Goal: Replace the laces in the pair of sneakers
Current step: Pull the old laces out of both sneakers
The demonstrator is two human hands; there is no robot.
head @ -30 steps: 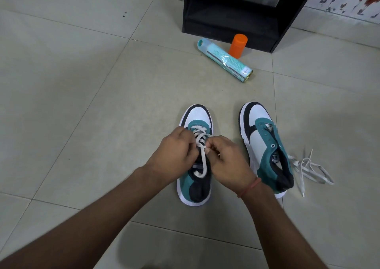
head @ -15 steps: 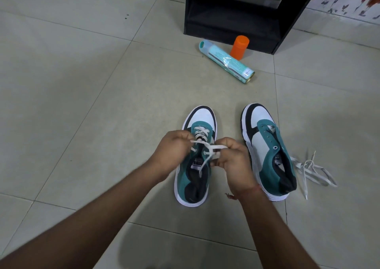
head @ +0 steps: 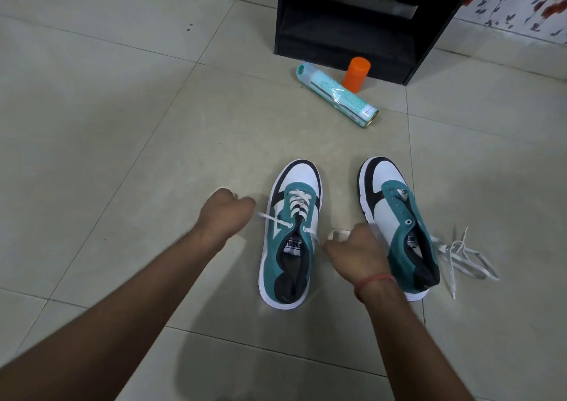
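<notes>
Sneakers sit side by side mid-floor, toes away from you. On the left sneaker (head: 291,235) your left hand (head: 225,213) and right hand (head: 356,247) each grip an end of the white lace (head: 299,206), apparently pulling outward to tighten the crossings. The right sneaker (head: 399,226) waits unlaced, with a loose lace (head: 460,256) heaped just beside its heel, ready for its turn.

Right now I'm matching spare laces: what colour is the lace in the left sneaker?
White, clearest in the head view: the lace crosses the left sneaker.
</notes>
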